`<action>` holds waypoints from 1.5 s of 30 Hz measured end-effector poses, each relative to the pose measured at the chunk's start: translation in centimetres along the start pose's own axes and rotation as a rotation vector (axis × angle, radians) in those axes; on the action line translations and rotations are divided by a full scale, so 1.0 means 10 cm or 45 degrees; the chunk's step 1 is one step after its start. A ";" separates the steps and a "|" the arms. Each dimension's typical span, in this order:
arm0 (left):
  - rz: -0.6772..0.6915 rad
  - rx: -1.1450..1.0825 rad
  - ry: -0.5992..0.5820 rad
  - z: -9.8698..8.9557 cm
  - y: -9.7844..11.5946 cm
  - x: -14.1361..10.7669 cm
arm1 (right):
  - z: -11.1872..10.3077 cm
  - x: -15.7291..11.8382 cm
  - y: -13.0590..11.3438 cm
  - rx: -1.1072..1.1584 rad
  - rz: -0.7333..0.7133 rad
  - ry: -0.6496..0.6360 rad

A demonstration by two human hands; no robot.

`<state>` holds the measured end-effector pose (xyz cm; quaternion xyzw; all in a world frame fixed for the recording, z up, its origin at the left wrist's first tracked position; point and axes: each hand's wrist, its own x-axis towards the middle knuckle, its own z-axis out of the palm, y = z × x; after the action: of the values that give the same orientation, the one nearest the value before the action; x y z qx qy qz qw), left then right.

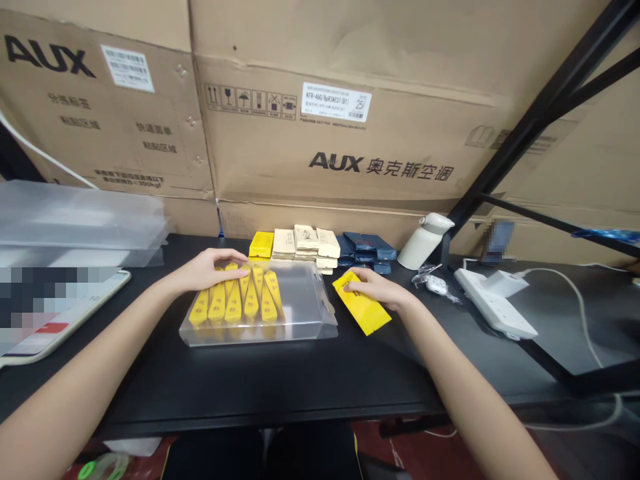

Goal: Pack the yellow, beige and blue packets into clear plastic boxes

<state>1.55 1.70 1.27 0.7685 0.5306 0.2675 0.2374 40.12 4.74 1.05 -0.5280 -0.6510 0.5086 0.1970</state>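
Note:
A clear plastic box (pixel 305 300) lies on the black table in front of me. Inside its left part stand several yellow packets (pixel 233 307), overlapping in a slanted row. My left hand (pixel 220 267) is on the box's far left edge, thumb over the top and fingers along the back, holding it. To the right of the box, my right hand (pixel 373 287) pinches a flat yellow packet (pixel 367 312) by its upper part, tilted above the table. The packet does not touch the box.
Behind the box are a yellow packet (pixel 261 245), stacked cream packets (pixel 306 241) and dark blue packets (pixel 370 248). A white bottle (pixel 424 243), a small keychain (pixel 437 285) and a power strip (pixel 493 307) sit right. A tablet (pixel 107 293) and plastic sheets (pixel 75 213) are left.

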 end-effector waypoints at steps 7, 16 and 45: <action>0.007 0.019 0.030 0.01 0.02 0.00 | 0.04 0.00 0.02 -0.029 -0.051 -0.395; -0.007 0.004 0.016 0.02 -0.01 0.00 | 0.13 0.00 -0.01 0.106 -0.105 -0.509; 0.018 -0.035 0.039 0.01 0.07 -0.02 | 0.23 0.11 0.03 0.695 -0.069 -0.399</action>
<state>2.05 1.34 1.57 0.7646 0.5250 0.2882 0.2381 38.02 4.68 -0.44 -0.3534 -0.5267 0.7342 0.2421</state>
